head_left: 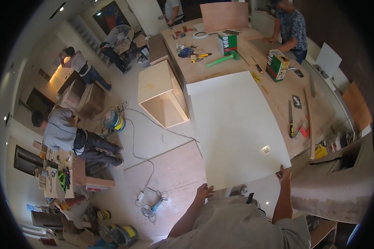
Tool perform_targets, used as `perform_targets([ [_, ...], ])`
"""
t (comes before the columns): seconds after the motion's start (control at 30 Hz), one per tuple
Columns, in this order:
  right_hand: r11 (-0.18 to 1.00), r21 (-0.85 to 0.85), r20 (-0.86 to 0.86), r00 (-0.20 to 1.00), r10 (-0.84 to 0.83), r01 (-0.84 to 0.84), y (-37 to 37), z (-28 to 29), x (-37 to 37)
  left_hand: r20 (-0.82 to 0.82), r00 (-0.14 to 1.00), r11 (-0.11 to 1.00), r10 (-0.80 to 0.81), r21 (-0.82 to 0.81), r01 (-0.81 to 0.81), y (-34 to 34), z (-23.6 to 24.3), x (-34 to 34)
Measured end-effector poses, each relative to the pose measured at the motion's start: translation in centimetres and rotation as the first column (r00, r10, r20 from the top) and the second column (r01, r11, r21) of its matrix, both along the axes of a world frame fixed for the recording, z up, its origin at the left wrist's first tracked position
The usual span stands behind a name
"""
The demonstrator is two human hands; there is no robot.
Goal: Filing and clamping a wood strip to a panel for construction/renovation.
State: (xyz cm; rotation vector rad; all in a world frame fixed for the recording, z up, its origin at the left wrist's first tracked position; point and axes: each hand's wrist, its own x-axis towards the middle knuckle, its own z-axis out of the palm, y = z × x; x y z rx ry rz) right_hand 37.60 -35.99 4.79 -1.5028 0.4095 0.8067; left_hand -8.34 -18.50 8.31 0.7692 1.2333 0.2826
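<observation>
A large white sheet (237, 124) with a small square label lies slanted over the near end of the wooden worktable (297, 145). My left hand (204, 191) grips its near left corner and my right hand (284, 173) grips its near right corner. On the table beyond the sheet are two green boxes (227, 43), a green-handled mallet (220, 60), a yellow-handled tool (291, 130) and a long wood strip (309, 120). An open-fronted plywood box (158, 91) stands just left of the sheet.
Co-workers stand at the table's far right (291, 31), at left (62, 133) and farther back (83, 66). On the floor are a plywood panel (137, 182), a corded tool (153, 205), trailing cables and buckets (114, 120). A wall counter (328, 189) is at right.
</observation>
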Motion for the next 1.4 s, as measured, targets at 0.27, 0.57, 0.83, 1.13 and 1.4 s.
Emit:
perform_targets([
  [0.27, 1.0, -0.031, 0.047, 0.999, 0.0, 0.002, -0.6, -0.6, -0.1, -0.03, 0.999, 0.994, -0.043, 0.102, 0.046, 0.0, -0.8, -0.3],
  [0.57, 0.998, 0.008, 0.008, 0.998, -0.056, 0.056, -2.6, -1.3, -2.7, 0.023, 0.999, 0.994, 0.035, 0.105, -0.037, 0.3, -0.6, -1.9],
  [0.83, 0.992, 0.063, -0.018, 0.994, -0.112, 0.113, -2.8, -1.2, -6.5, 0.119, 0.984, 0.987, 0.136, 0.074, -0.145, 1.7, -1.0, -4.5],
  [1.13, 0.981, 0.125, -0.115, 0.985, -0.131, 0.146, -4.6, -2.1, -10.4, 0.14, 0.982, 0.989, 0.128, 0.053, -0.137, 3.4, -1.1, -7.8],
  [1.4, 0.984, 0.0, -0.05, 0.983, -0.179, 0.179, -2.5, 0.2, -14.9, 0.284, 0.873, 0.918, 0.396, -0.164, -0.362, 2.5, -1.1, -10.3],
])
